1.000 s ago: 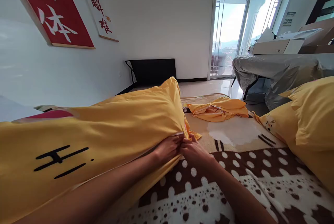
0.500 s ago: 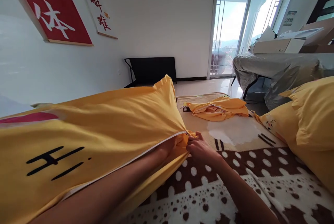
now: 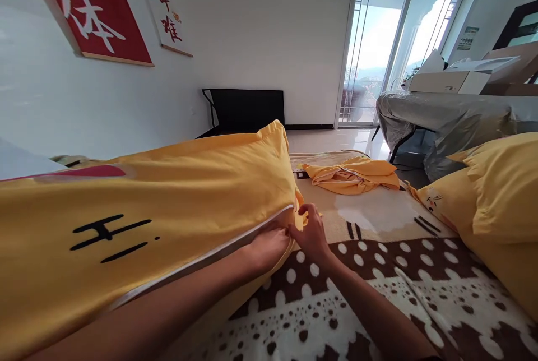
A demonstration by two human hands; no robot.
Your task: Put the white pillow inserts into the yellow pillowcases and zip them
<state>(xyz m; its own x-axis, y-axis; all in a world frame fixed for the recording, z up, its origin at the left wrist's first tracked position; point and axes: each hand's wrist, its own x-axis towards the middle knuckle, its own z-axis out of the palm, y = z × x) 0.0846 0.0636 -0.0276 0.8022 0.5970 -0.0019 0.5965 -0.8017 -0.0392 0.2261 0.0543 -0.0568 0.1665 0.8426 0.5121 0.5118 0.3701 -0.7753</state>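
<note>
Touching open cover's (image 3: 210,176) edge, left hand (image 3: 269,248), right hand (image 3: 311,233), blanket (image 3: 395,257) rightward

Exterior Finding: Mostly Uncovered

The left forearm (image 3: 180,299) is bare throughout its visible length and tapers forward. The left grip (image 3: 269,250) is an ungloved hand, partly obscured. The right forearm (image 3: 365,299) is bare and looks slimmer; the right grip (image 3: 311,236) is likewise ungloved. A dark edge, apparently a sleeve (image 3: 428,358), shows at lower right.
</note>
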